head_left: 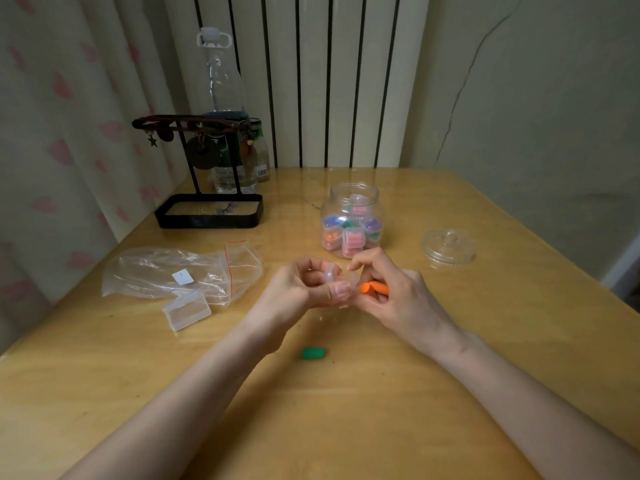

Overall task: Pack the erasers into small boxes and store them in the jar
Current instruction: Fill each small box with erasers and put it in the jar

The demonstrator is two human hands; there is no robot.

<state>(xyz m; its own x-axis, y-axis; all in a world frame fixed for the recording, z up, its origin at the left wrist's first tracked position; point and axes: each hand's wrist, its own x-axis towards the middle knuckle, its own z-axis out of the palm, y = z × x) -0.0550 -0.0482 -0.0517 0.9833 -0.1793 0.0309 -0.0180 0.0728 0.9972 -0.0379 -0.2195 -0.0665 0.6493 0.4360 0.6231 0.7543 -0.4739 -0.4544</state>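
Note:
Both hands meet over the middle of the wooden table (485, 341). My left hand (298, 289) grips a small clear box (330, 273) between thumb and fingers. My right hand (391, 285) touches that box with its fingertips and holds an orange eraser (372, 288) in its curled fingers. A green eraser (313, 353) lies on the table between my forearms. Another clear box (187, 310) lies shut at the left. Just behind my hands stands the open jar (353, 220), which holds several small boxes with coloured erasers.
The jar's clear lid (447, 245) lies to the right of it. A crumpled clear zip bag (180, 271) lies at the left. A black jewellery stand with a tray (207, 211) and bottles (225, 98) stand at the back left.

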